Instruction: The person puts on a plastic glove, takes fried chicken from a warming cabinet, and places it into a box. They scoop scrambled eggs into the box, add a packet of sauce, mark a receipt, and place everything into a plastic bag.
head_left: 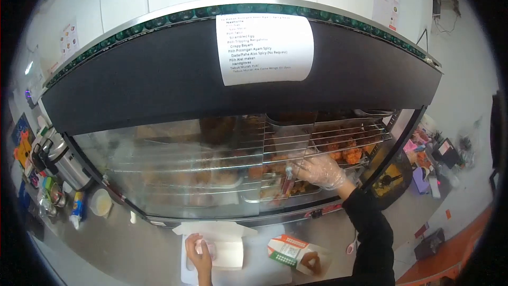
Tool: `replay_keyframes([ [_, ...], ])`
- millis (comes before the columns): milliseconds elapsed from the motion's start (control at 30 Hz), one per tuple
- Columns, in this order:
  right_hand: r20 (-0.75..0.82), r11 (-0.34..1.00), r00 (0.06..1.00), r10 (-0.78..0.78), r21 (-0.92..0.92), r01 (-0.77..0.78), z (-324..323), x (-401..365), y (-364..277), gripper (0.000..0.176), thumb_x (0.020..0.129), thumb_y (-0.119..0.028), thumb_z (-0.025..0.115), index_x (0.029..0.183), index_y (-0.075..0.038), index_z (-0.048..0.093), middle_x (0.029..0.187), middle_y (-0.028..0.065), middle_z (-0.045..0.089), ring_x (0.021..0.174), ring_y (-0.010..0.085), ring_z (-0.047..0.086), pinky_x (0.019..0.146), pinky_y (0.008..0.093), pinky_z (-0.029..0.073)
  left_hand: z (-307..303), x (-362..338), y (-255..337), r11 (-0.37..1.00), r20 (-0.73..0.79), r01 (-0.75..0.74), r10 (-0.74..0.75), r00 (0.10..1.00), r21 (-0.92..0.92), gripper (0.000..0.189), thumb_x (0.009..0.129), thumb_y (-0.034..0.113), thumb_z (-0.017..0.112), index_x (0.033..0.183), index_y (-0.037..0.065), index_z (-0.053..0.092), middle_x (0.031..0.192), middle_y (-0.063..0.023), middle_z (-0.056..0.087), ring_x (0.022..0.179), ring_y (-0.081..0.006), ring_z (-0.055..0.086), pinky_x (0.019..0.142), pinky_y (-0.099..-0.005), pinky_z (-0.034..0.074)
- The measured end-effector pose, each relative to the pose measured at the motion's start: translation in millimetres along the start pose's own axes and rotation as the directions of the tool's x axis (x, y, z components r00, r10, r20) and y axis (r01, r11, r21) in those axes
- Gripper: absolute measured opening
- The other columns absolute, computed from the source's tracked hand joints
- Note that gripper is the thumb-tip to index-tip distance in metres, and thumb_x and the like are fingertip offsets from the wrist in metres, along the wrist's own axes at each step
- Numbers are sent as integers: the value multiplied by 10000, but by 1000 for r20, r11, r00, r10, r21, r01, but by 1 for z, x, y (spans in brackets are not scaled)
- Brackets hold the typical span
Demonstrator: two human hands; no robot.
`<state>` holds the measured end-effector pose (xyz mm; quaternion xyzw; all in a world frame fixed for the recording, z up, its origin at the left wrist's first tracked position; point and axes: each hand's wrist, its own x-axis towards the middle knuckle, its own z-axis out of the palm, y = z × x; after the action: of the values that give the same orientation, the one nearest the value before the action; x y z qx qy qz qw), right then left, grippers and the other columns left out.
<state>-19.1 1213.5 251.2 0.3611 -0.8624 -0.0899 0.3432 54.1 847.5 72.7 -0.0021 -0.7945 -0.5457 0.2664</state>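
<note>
My right hand (321,171), in a clear plastic glove, reaches through the open side of a heated display case (159,220). Its fingers stretch leftward over the wire rack, their tips partly hidden and blurred. Close to those fingers is a tongs-like handle (287,181). Fried chicken pieces (349,151) lie on the rack just beyond the glove. Below, my bare left hand (199,258) is closed around a small pinkish-white wrapped bundle (207,247), at the left side of an open paper box (230,251).
The box stands on a white board (264,273) beside a printed food carton (297,254). Printed paper (264,47) hangs on the case's dark front. A metal urn (71,164) and a white bowl (100,203) stand left; a dark tray (389,180) is right, scissors (351,246) below it.
</note>
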Motion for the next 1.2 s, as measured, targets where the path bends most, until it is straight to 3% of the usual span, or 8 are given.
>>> replay_keyframes([
  [333, 13, 912, 926, 376, 168, -373, -32, -45, -25, 505, 704, -107, 628, 1166, -86, 427, 1159, 112, 509, 988, 283, 532, 876, 380, 423, 3, -1, 2, 1000, 28, 3, -2, 1000, -2, 134, 737, 5, 508, 866, 27, 535, 972, -122, 528, 950, -272, 491, 823, -352, 365],
  [433, 75, 517, 592, 802, 410, -752, -24, -69, -70, 539, 761, -209, 640, 1213, -57, 387, 1181, 153, 489, 1022, 314, 514, 887, 383, 415, -1, -4, -6, 1000, 24, 15, -15, 1000, 11, 122, 752, 27, 506, 870, 31, 535, 988, -117, 534, 959, -264, 492, 803, -349, 369],
  [533, 243, -199, 144, 959, 944, -264, -6, -77, -111, 547, 791, -206, 615, 1246, -36, 364, 1174, 145, 481, 1027, 236, 506, 887, 333, 411, -3, -5, -7, 1000, 17, 14, -14, 1000, 14, 111, 764, 43, 503, 870, 35, 536, 1013, -114, 536, 971, -253, 492, 783, -345, 372],
  [700, 544, -634, 329, 772, 687, 354, 0, -73, -161, 465, 871, -234, 502, 1255, -25, 345, 1222, 137, 436, 1104, 232, 450, 923, 381, 400, -14, -13, -10, 997, 27, -22, 20, 999, 75, 140, 785, 40, 526, 921, 68, 537, 1033, -79, 535, 979, -201, 498, 777, -312, 383],
  [867, 821, -809, 346, 454, 543, -227, 20, -55, -220, 451, 872, -178, 484, 1268, -24, 333, 1231, 140, 420, 1111, 252, 443, 972, 334, 349, -38, -24, -15, 998, -40, 40, -38, 998, 41, 102, 793, 58, 538, 895, 54, 546, 1009, -89, 545, 970, -208, 497, 780, -311, 382],
  [967, 773, -391, 442, 455, 619, -681, 48, -28, -251, 443, 845, -195, 504, 1242, -46, 375, 1167, 137, 463, 1029, 261, 494, 894, 316, 403, -52, -27, -10, 996, -123, 69, -61, 991, 57, 98, 790, 49, 535, 888, 52, 550, 998, -93, 549, 965, -214, 498, 779, -316, 383],
  [1033, 302, 414, 831, 466, 756, -507, 109, -17, -293, 462, 813, -281, 543, 1204, -69, 422, 1082, 112, 535, 929, 269, 558, 809, 303, 453, -72, -38, -19, 993, -177, 94, -79, 981, 77, 114, 789, 41, 526, 900, 59, 546, 1002, -89, 549, 966, -207, 499, 775, -312, 384],
  [1200, 652, 542, 726, 219, 537, -647, 131, 6, -302, 347, 733, -191, 614, 1041, -58, 524, 977, 95, 577, 859, 273, 569, 773, 351, 452, -97, -52, -33, 986, -251, 145, -122, 960, 79, 125, 783, 39, 526, 904, 61, 546, 1017, -86, 548, 975, -202, 500, 779, -309, 379],
])
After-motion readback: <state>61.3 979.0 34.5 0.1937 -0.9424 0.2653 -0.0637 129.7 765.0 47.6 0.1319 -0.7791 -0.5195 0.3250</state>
